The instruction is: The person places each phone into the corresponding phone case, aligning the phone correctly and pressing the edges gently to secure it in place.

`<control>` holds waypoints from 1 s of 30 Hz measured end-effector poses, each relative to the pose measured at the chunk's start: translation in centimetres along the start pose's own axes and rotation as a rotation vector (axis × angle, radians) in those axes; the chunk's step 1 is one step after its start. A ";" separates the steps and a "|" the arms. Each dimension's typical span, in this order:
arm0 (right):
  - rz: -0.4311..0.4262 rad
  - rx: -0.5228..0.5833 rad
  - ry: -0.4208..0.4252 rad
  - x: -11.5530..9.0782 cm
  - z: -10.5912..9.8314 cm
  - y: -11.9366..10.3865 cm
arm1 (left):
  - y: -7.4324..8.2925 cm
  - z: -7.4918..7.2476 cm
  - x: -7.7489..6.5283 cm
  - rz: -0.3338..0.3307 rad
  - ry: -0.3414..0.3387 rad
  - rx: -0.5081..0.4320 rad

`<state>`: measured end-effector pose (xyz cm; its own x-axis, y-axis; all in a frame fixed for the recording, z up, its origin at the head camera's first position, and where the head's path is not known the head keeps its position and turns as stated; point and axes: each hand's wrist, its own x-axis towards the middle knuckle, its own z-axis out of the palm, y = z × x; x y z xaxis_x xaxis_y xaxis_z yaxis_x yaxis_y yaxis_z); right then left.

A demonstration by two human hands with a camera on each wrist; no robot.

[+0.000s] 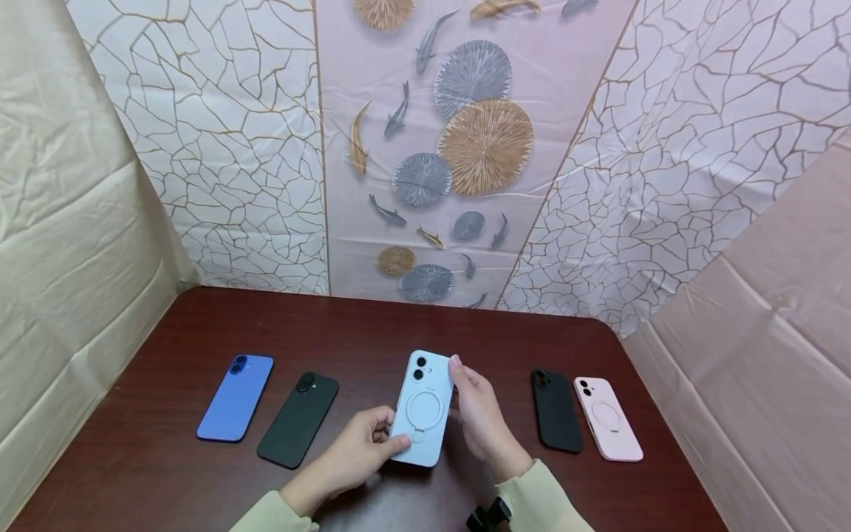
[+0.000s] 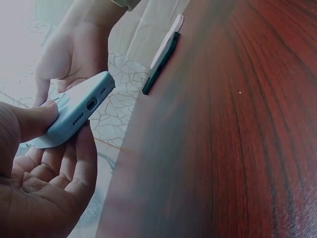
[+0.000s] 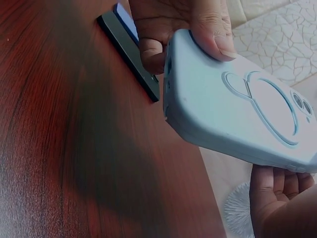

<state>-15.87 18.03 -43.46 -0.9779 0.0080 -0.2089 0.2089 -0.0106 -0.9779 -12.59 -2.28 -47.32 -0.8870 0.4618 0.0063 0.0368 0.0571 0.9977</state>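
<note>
A phone in a light blue case [image 1: 425, 410] is held above the table, its back up, with two camera lenses and a ring on it. My left hand [image 1: 359, 447] grips its lower left side, thumb on the back and fingers underneath, as the left wrist view also shows. At the upper right edge my right hand [image 1: 480, 414] holds it with the thumb along the side and the fingers partly hidden behind. The bottom end, with its charging port [image 2: 91, 103], faces the left wrist camera. Seen from the right wrist, the case's corner [image 3: 171, 116] has a small uneven edge.
On the dark red wooden table [image 1: 372, 332] lie a blue phone [image 1: 236, 399] and a black phone [image 1: 298, 421] to the left. A black case [image 1: 557, 414] and a pink case with a ring [image 1: 614, 432] lie to the right. Patterned cloth [image 1: 425, 244] hangs behind.
</note>
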 end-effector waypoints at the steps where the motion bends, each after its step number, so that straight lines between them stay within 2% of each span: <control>1: -0.001 0.001 -0.004 0.0 0.0 0.0 | 0.0 0.0 0.0 -0.006 0.004 -0.002; 6: 0.005 0.004 -0.041 -0.1 0.1 0.1 | -0.1 0.1 -0.2 -0.039 0.038 -0.064; 10: 0.023 0.004 -0.093 -0.5 0.5 0.5 | 0.0 0.0 -0.1 -0.051 0.099 -0.124; 13: 0.029 -0.010 -0.141 -0.8 0.9 0.9 | 0.2 -0.2 0.0 -0.059 0.154 -0.144; 17: 0.005 -0.015 -0.187 -1.2 1.3 1.3 | 0.4 -0.4 0.1 -0.074 0.189 -0.155; 20: -0.022 -0.025 -0.186 -1.3 1.4 1.5 | 0.4 -0.4 0.1 -0.077 0.186 -0.169; 25: -0.070 -0.098 -0.127 -1.2 1.3 1.8 | 0.4 -0.1 -0.1 -0.079 0.161 -0.195; 30: -0.048 -0.078 -0.107 -1.3 1.5 1.9 | 0.5 -0.2 -0.1 -0.101 0.160 -0.191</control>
<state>-14.27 16.54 -45.02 -0.9814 -0.0997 -0.1643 0.1584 0.0648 -0.9853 -12.60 -2.43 -46.77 -0.9437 0.3158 -0.0983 -0.1296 -0.0794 0.9884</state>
